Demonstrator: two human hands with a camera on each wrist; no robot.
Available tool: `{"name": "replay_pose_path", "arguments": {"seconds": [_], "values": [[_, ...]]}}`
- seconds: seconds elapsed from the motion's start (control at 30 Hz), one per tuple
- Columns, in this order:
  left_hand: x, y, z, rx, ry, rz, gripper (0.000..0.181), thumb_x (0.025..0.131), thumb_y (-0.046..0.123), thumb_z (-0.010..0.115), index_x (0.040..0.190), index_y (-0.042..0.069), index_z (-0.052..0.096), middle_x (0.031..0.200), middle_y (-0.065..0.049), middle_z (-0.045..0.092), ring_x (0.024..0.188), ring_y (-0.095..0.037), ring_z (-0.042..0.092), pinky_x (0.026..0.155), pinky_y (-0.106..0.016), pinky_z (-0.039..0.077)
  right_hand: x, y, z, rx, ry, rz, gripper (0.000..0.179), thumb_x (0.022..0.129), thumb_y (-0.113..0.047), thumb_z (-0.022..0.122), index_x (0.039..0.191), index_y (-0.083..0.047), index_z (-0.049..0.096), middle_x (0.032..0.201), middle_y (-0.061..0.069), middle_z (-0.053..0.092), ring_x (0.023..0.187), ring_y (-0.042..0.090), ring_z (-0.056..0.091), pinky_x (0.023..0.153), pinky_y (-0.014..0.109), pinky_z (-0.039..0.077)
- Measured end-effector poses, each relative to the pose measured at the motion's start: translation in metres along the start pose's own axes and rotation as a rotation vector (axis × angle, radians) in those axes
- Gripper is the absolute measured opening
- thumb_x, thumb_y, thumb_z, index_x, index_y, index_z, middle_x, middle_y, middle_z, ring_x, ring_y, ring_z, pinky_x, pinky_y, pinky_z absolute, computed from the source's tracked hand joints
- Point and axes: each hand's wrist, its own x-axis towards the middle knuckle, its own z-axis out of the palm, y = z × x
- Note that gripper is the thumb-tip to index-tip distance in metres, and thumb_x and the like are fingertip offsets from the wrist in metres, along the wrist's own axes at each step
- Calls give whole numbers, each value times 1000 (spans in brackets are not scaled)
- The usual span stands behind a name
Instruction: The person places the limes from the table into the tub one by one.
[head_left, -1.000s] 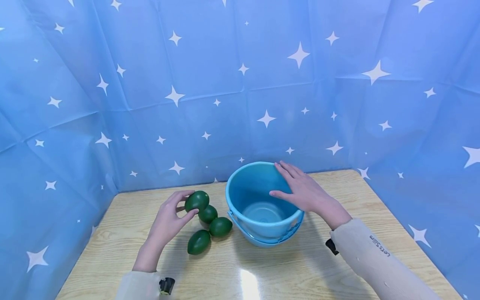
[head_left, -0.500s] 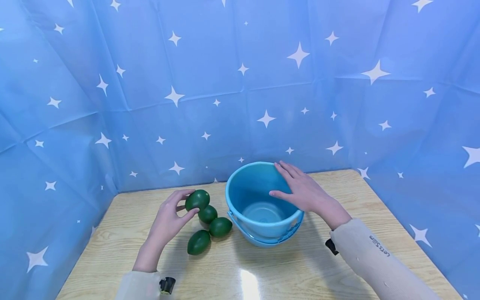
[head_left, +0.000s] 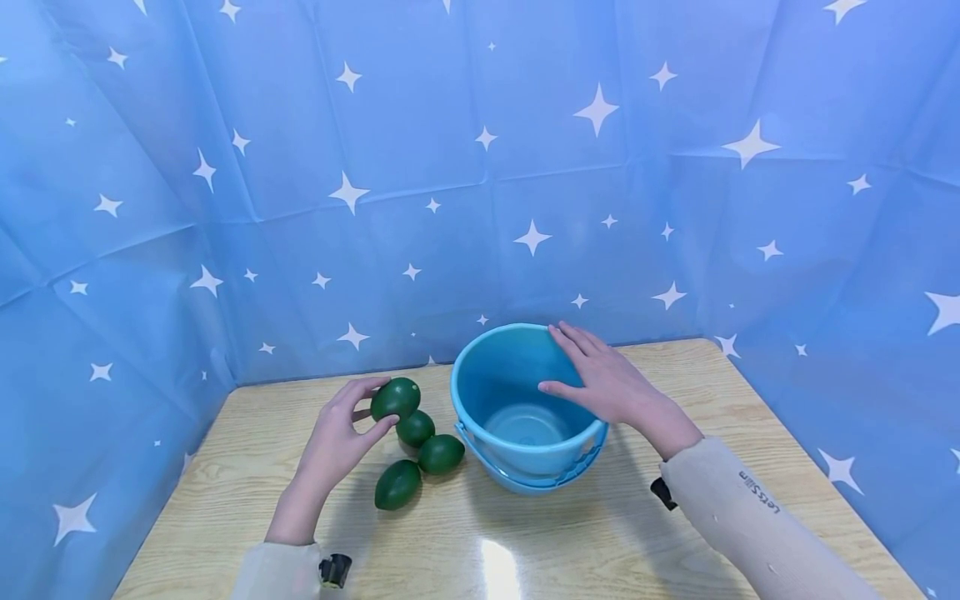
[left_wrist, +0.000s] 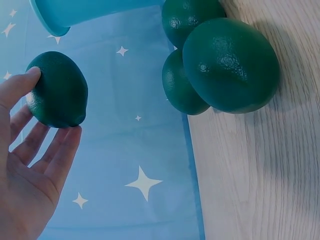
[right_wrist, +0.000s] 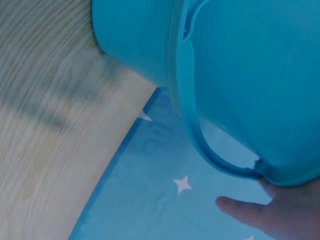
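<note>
In the head view my left hand [head_left: 337, 442] pinches a glossy dark green lime [head_left: 396, 397] between thumb and fingertips. The left wrist view shows this lime [left_wrist: 60, 90] apart from the others. Three more limes lie on the table, a rear one [head_left: 416, 428], one beside the bucket [head_left: 441, 454] and a front one [head_left: 398, 485]. A light blue bucket [head_left: 525, 457] stands upright to their right, its inside visible and bare. My right hand [head_left: 611, 383] rests on its right rim, fingers extended and thumb pointing over the opening.
The bucket's handle [right_wrist: 205, 145] hangs down along its front side. Under everything is a light wooden table [head_left: 247, 467]. A blue star-patterned cloth [head_left: 450, 183] encloses the table's back and sides. Dark clips sit at both sleeves.
My left hand's lime has risen very slightly and shifted a touch to the right. The right hand, the bucket and the other limes have not moved.
</note>
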Motion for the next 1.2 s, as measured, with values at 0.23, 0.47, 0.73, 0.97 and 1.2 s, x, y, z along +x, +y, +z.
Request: {"name": "replay_pose_path", "arguments": {"seconds": [0.23, 0.47, 0.73, 0.97, 1.2], "values": [[0, 1, 0, -11, -1, 3, 53, 88, 22, 78, 136, 17, 57, 134, -5, 60, 115, -24, 62, 92, -44, 60, 0, 0, 0, 1, 1, -2, 90, 95, -61, 54, 161, -13, 16, 167, 15, 15, 152, 43, 17, 119, 67, 25], [0, 3, -1, -14, 5, 8, 53, 88, 22, 78, 136, 18, 57, 133, -4, 61, 116, -25, 62, 92, -45, 60, 0, 0, 0, 4, 0, 0, 90, 95, -61, 54, 161, -13, 15, 167, 15, 15, 152, 43, 18, 119, 67, 25], [1, 3, 0, -14, 10, 16, 53, 88, 21, 77, 137, 18, 56, 134, -5, 60, 116, -26, 62, 91, -47, 60, 0, 0, 0, 1, 3, -2, 90, 95, -61, 54, 161, -13, 16, 167, 16, 16, 152, 44, 19, 119, 67, 26], [1, 4, -1, -13, 17, 17, 52, 88, 21, 78, 136, 19, 57, 133, -4, 61, 117, -25, 62, 91, -45, 60, 0, -1, 0, 2, 3, -2, 90, 95, -60, 55, 161, -12, 17, 167, 16, 16, 152, 44, 19, 119, 67, 26], [1, 8, -2, -16, 21, 30, 51, 88, 22, 78, 135, 19, 58, 132, -3, 61, 116, -23, 62, 90, -43, 61, 0, -1, 0, 4, 5, -1, 90, 95, -60, 55, 161, -12, 17, 167, 16, 17, 152, 44, 19, 118, 67, 27]]}}
